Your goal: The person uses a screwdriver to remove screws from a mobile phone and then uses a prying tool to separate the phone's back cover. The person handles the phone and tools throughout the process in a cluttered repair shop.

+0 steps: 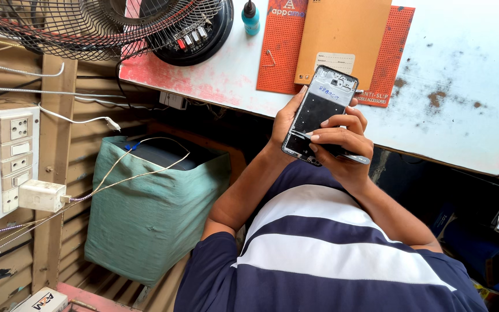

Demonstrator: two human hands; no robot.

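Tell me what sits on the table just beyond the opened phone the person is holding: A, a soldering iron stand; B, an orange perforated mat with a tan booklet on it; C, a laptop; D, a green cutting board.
B: past the opened phone, held in the left hand and right hand, an orange perforated mat lies under a tan booklet.

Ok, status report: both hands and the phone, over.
Left hand grips opened phone from its side. Right hand presses thin metal tool at lower edge. Nothing in the way.

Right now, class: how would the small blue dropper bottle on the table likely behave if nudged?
The blue bottle looks narrow and upright, so it would probably tip easily. Round-bodied, it might then roll across the table. It seems small and likely light.
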